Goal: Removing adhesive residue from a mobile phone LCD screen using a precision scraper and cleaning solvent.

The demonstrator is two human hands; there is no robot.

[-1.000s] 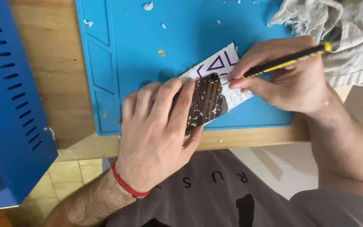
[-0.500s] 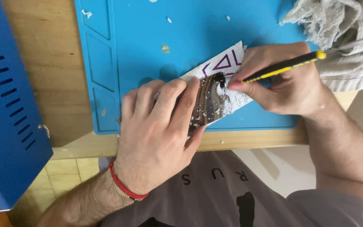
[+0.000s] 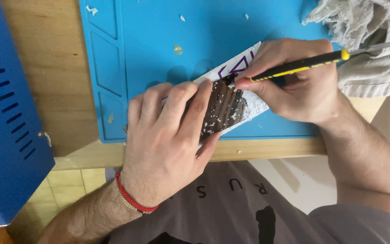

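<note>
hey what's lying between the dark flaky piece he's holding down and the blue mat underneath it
In the head view, a white sheet with purple markings lies under the dark piece, over the blue mat. The left hand presses the piece down.

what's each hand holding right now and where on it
The right hand holds a black and yellow tool partway along its handle, like a pen. The left hand presses down on a dark flat part, fingers covering its left side.
</note>
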